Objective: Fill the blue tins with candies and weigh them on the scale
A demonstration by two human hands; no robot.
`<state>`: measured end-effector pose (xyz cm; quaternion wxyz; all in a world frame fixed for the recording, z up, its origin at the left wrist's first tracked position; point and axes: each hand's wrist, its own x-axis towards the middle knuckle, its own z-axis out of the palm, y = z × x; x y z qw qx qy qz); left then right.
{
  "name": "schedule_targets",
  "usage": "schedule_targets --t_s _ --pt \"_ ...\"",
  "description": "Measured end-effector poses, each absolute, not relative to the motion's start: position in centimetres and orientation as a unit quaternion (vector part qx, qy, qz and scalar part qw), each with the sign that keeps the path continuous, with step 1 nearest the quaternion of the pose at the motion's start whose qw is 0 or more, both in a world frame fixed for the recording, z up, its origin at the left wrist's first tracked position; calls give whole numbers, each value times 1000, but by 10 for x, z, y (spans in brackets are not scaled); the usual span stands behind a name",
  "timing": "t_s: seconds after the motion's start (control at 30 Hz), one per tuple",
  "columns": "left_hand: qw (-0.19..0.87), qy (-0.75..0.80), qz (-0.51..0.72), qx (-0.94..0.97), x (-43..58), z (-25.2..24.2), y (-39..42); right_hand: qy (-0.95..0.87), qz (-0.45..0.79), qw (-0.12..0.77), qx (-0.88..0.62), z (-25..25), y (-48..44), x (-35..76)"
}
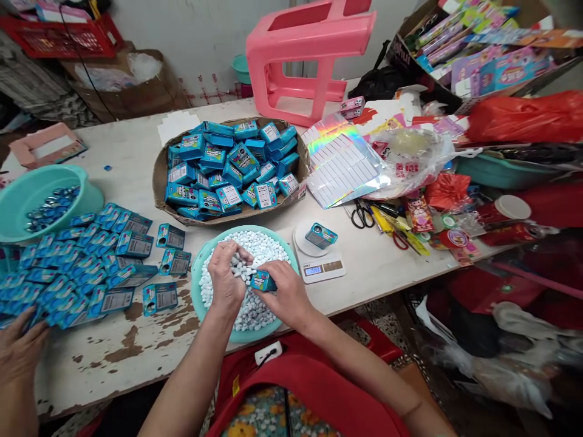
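Note:
Over a turquoise basin (197,285) full of small white candies (259,312), my right hand (288,291) grips a small blue candy box (260,280). My left hand (228,276) is curled round a handful of the white candies (241,267), held against the end of that box. To the right of the basin, a digital kitchen scale (324,270) carries another blue candy box (321,235); its display is lit. Behind the basin sits a cut-down cardboard box (159,188) heaped with blue candy boxes (241,161).
Rows of blue boxes (86,261) cover the table's left side, where a co-worker's hand (20,346) touches them. A turquoise bowl (91,194) holds shiny blue pieces. A pink stool (314,60) lies at the back; scissors (362,215) and holographic sheets (344,161) lie right.

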<state>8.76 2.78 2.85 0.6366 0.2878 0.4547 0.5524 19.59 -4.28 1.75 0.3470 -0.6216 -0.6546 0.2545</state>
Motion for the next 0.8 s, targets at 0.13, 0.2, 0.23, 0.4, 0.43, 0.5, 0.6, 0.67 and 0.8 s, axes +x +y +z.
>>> schedule_targets --t_s 0.13,0.2,0.23,0.4,0.43,0.5,0.6,0.67,0.8 --pt "622 468 547 309 90 27 29 -658 264 348 -613 18 -38 199" --pt "604 478 556 312 92 26 30 -650 265 361 -614 18 -36 201" --pt "604 478 555 313 93 25 30 -645 264 366 -616 18 -36 202" --pt "619 469 547 312 98 27 30 -633 274 377 -619 17 -39 205" --pt "622 468 548 307 99 28 30 -629 276 380 -620 17 -40 206" --pt "636 461 542 300 99 31 29 -619 280 389 -622 18 -40 208" --pt "645 457 536 297 100 34 28 -610 289 394 -623 18 -41 211" --pt "639 456 539 305 101 36 27 -602 295 399 -625 19 -41 212" --pt "635 446 544 319 103 36 27 -592 306 410 -623 18 -42 211"
